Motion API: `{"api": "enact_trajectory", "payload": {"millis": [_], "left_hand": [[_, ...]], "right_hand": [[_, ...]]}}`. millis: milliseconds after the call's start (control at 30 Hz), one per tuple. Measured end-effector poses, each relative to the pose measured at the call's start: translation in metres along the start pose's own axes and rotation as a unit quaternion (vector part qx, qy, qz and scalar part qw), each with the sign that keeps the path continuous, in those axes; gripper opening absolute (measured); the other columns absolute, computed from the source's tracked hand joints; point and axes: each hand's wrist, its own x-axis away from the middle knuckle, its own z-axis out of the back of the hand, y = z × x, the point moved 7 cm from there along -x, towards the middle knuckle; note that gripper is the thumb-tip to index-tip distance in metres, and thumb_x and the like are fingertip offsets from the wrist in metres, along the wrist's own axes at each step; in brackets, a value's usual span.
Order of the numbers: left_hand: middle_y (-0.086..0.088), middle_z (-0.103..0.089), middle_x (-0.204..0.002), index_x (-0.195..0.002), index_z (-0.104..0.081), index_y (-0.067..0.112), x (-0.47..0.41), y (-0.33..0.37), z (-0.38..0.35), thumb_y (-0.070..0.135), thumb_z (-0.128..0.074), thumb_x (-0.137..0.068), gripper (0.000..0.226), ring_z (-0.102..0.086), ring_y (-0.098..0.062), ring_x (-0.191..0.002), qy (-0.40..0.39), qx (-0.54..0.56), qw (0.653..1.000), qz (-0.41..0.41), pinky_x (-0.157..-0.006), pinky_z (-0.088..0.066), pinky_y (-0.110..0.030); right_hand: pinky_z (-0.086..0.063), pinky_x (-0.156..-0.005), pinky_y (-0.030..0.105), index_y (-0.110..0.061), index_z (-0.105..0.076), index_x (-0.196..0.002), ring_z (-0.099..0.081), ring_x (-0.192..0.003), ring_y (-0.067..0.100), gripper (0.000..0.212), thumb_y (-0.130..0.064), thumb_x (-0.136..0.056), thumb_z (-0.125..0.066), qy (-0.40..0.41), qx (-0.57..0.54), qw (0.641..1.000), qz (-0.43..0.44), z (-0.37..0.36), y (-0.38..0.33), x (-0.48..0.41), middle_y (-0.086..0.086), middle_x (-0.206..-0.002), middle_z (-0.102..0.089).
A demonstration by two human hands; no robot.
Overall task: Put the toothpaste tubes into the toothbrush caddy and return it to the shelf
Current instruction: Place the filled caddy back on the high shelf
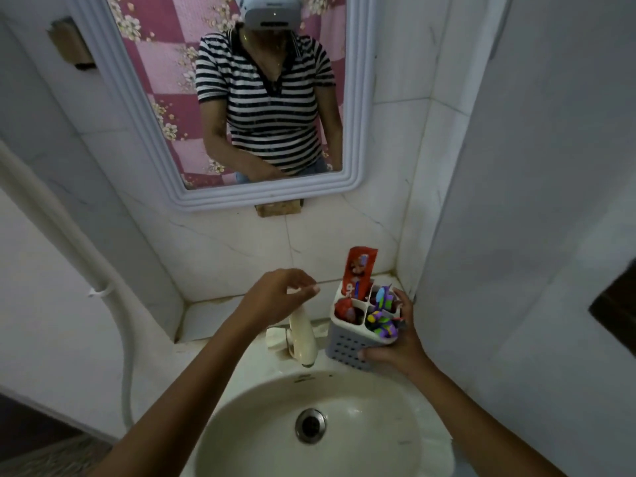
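Observation:
A grey perforated toothbrush caddy (347, 342) with four compartments is held just right of the tap, above the basin rim. My right hand (399, 342) is wrapped around its right side and bottom. A red toothpaste tube (359, 270) stands upright in the far left compartment. A second red tube (344, 308) sits low in the near left compartment. Colourful toothbrushes (382, 313) fill the right compartments. My left hand (282, 296) hovers over the tap with fingers loosely curled and nothing in it, a short way left of the caddy.
A cream tap (303, 335) stands behind the white basin (344, 401). A tiled ledge (213, 315) runs along the back wall under a framed mirror (358, 180). A white wall (516, 235) closes in on the right, a pipe (113, 304) on the left.

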Motion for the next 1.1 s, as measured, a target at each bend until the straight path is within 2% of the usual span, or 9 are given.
{"api": "enact_trajectory", "payload": {"millis": [133,233,367,467,600,700,767,900,1100], "left_hand": [[0.003,-0.069,-0.123,-0.119,-0.068,0.024,0.002,0.049,0.005,0.057,-0.040,-0.095,0.050,-0.063,-0.016,-0.110,-0.032,-0.024,0.998,-0.038,-0.094,-0.050,-0.034],[0.003,-0.073,-0.106,-0.109,-0.071,0.021,0.004,0.101,0.046,0.053,-0.037,-0.097,0.047,-0.066,-0.014,-0.100,0.055,0.048,0.994,-0.086,-0.091,-0.053,-0.040],[0.001,-0.073,-0.111,-0.116,-0.069,0.019,0.011,0.180,0.129,0.043,-0.041,-0.099,0.040,-0.067,-0.012,-0.105,0.130,0.211,0.949,-0.193,-0.093,-0.055,-0.043],[0.017,-0.071,-0.113,-0.126,-0.062,0.019,0.021,0.253,0.203,0.030,-0.046,-0.099,0.033,-0.064,0.000,-0.110,0.125,0.252,0.908,-0.311,-0.091,-0.056,-0.025],[0.012,-0.054,-0.139,-0.138,-0.048,0.035,0.032,0.327,0.313,0.056,-0.048,-0.090,0.052,-0.052,-0.004,-0.125,0.282,0.044,0.881,-0.377,-0.101,-0.050,-0.038],[0.004,-0.041,-0.152,-0.144,-0.042,0.028,0.047,0.376,0.382,0.055,-0.046,-0.092,0.059,-0.040,-0.016,-0.137,0.491,-0.242,0.761,-0.349,-0.108,-0.038,-0.041],[-0.001,-0.030,-0.159,-0.148,-0.036,0.022,0.038,0.396,0.415,0.056,-0.045,-0.091,0.067,-0.028,-0.022,-0.146,0.533,-0.332,0.710,-0.318,-0.115,-0.028,-0.045],[-0.005,-0.007,-0.165,-0.154,-0.015,0.014,-0.017,0.405,0.461,0.064,-0.035,-0.091,0.084,-0.007,-0.023,-0.152,0.498,-0.435,0.720,-0.211,-0.123,-0.013,-0.047],[-0.005,0.019,-0.162,-0.153,0.015,0.016,-0.061,0.376,0.465,0.062,-0.042,-0.089,0.098,0.016,-0.021,-0.150,0.467,-0.436,0.743,-0.199,-0.124,0.002,-0.044]], "right_hand": [[-0.049,-0.093,0.012,-0.009,-0.022,-0.140,-0.052,-0.120,-0.011,0.132,-0.013,-0.032,-0.097,0.046,-0.017,0.996,0.074,0.024,-0.079,-0.020,-0.030,-0.133,-0.052],[-0.056,-0.091,0.039,-0.009,-0.029,-0.141,-0.056,-0.118,0.010,0.126,-0.033,-0.037,-0.096,0.092,-0.026,0.986,0.137,0.051,-0.170,-0.031,0.003,-0.136,-0.050],[-0.055,-0.092,0.055,-0.010,-0.037,-0.135,-0.058,-0.118,0.027,0.113,-0.028,-0.040,-0.095,0.148,-0.035,0.959,0.239,0.092,-0.300,-0.043,0.011,-0.132,-0.057],[-0.057,-0.086,0.059,-0.015,-0.043,-0.135,-0.064,-0.111,0.033,0.103,-0.017,-0.045,-0.092,0.174,-0.075,0.933,0.307,0.118,-0.408,-0.047,0.015,-0.128,-0.061],[-0.063,-0.069,0.048,-0.022,-0.041,-0.135,-0.074,-0.092,0.027,0.089,-0.008,-0.058,-0.085,0.171,-0.176,0.888,0.388,0.146,-0.555,-0.039,0.010,-0.116,-0.065],[-0.064,-0.065,0.047,-0.022,-0.041,-0.132,-0.075,-0.085,0.027,0.074,0.000,-0.072,-0.079,0.158,-0.200,0.869,0.423,0.164,-0.655,-0.033,0.007,-0.111,-0.067],[-0.064,-0.066,0.050,-0.029,-0.044,-0.125,-0.075,-0.087,0.029,0.076,-0.011,-0.064,-0.086,0.176,-0.174,0.867,0.433,0.172,-0.714,-0.034,0.008,-0.115,-0.065],[-0.063,-0.072,0.046,-0.042,-0.043,-0.117,-0.066,-0.094,0.030,0.093,-0.038,-0.036,-0.088,0.267,-0.112,0.852,0.437,0.176,-0.792,-0.044,0.008,-0.121,-0.052],[-0.052,-0.091,0.053,-0.046,-0.023,-0.138,-0.046,-0.111,0.036,0.112,-0.045,-0.044,-0.083,0.401,-0.018,0.834,0.378,0.171,-0.831,-0.103,0.009,-0.123,-0.034]]}}
